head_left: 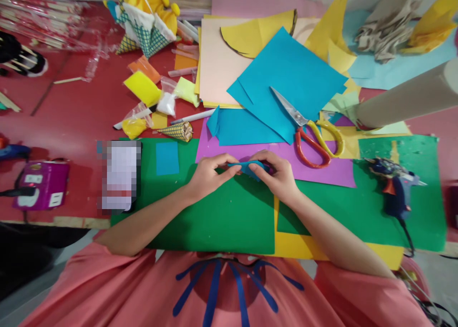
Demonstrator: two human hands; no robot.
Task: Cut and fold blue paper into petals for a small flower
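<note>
Bright, fairly even light covers the red counter [71, 117], seemingly from overhead. Soft, dark shadows pool on the green sheet [214, 226] below the left hand [207, 176] and right hand [281, 174]. Small glints catch the clear plastic wrapping [93, 59] and the scissors [301, 120]. Wide-angle distortion stretches the margins, where the pale tube [411, 95] looks elongated. Fine detail is slightly smeared, and coarse pixel blocks mask the phone [121, 174].
</note>
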